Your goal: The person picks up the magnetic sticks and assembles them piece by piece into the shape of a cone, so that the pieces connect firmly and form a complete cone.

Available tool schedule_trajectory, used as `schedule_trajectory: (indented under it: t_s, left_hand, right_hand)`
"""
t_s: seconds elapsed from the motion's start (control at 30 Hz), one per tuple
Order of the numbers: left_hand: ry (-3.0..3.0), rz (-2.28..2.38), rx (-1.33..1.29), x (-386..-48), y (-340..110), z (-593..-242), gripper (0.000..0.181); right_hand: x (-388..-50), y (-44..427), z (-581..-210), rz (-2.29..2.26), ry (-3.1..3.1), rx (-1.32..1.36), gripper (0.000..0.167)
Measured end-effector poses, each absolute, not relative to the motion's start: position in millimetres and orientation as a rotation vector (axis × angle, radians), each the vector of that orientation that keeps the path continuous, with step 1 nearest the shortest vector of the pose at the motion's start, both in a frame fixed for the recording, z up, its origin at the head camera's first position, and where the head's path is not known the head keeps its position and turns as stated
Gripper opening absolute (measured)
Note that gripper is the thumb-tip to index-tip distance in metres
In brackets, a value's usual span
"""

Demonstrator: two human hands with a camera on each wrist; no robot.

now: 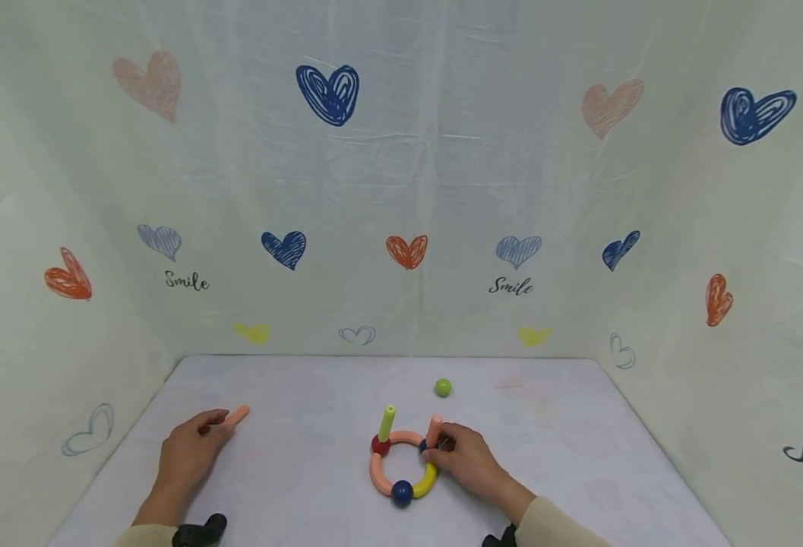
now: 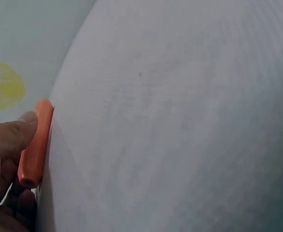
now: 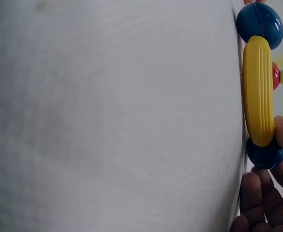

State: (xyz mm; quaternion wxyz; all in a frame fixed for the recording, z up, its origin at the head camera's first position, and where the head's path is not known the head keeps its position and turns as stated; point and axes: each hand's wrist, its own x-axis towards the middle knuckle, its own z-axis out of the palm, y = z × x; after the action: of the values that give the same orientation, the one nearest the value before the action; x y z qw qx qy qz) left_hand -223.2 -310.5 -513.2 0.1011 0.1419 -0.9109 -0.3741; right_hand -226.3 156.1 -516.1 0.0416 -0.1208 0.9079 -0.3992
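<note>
My left hand [image 1: 189, 457] pinches a salmon-orange rod [image 1: 238, 415] between thumb and fingers at the table's left side; its hollow end shows in the left wrist view. A ring of balls and curved pieces lies right of centre: a yellow curved piece [image 1: 427, 482], salmon curved pieces [image 1: 378, 475], a front blue ball [image 1: 402, 494] and a red ball [image 1: 380, 445]. From the red ball rises a lime-green rod [image 1: 387, 422]. My right hand [image 1: 471, 460] grips the far-right blue ball [image 3: 265, 154], where a salmon rod [image 1: 434, 429] stands upright.
A green ball [image 1: 444, 387] lies behind the ring on the white table [image 1: 292, 456]. A pale curtain [image 1: 374, 182] printed with hearts hangs behind the table and along both sides.
</note>
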Motion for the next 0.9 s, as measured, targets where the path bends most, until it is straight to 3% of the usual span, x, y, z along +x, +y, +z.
schedule_trajectory:
  t_s: [0.43,0.9]
  left_hand:
    - [-2.756,-0.983,0.248,-221.4,-313.9,-515.5,0.045]
    - [-2.688,-1.103,0.261,-218.4,-293.5,-510.3,0.043]
  right_hand:
    - [-223.9,155.2,-512.8,-1.255,2.757,-0.372,0.02]
    - [-223.8,155.5,-512.1,-1.254,2.756,-0.363,0.019]
